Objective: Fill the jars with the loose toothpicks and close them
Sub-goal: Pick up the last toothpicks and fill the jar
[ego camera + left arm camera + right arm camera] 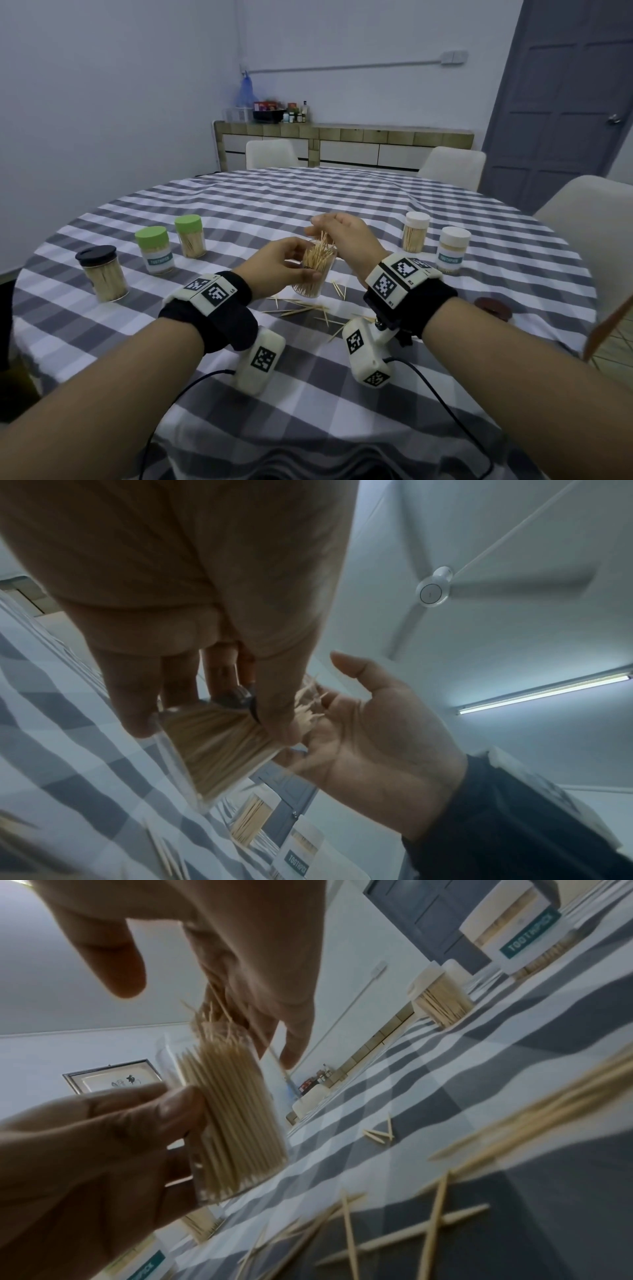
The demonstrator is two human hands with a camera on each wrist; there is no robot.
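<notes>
While the left hand (277,265) grips the open jar (313,274) around its clear wall, thumb on the near side and fingers curled behind, the jar stands nearly upright near the middle of the table (376,212), mouth up, its base at or just above the cloth. The toothpicks inside (232,1123) run lengthwise along the jar, points up, packed close. Over the mouth, the right hand (342,233) pinches a small bunch of toothpicks (322,238) between thumb and fingertips, their lower ends down among those in the jar. Loose toothpicks (301,308) lie scattered flat on the cloth in front of the jar, pointing every way.

Only the head view shows the five closed jars: a black-lidded jar (102,274) and two green-lidded jars (156,250) to the left, two white-lidded jars (416,231) to the right. The right wrist view shows the left thumb pressed flat on the jar wall.
</notes>
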